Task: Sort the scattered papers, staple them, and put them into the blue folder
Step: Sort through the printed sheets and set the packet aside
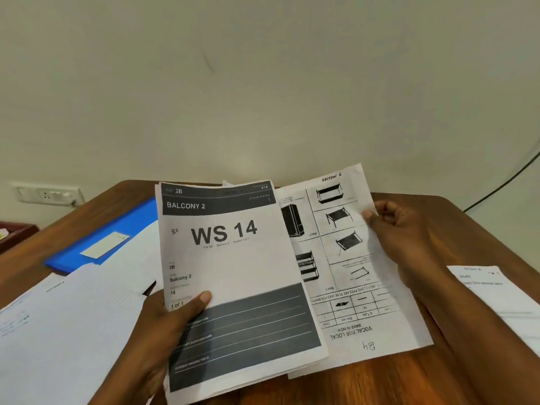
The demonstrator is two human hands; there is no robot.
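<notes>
My left hand (163, 325) grips a small stack of papers, thumb on the top sheet (233, 267), which reads "BALCONY 2, WS 14". My right hand (400, 232) pinches the right edge of a sheet with shelf diagrams (350, 258), marked "SECTION 6" and lying upside down, partly tucked under the stack. The blue folder (117, 229) lies on the table at the back left, a white label on its cover, half covered by loose sheets. No stapler is in view.
Loose white papers (67, 325) spread over the left of the brown wooden table (394, 381). Another printed sheet (502, 293) lies at the right edge. A wall socket (46, 195) sits at the left, a black cable (508, 176) hangs at the right.
</notes>
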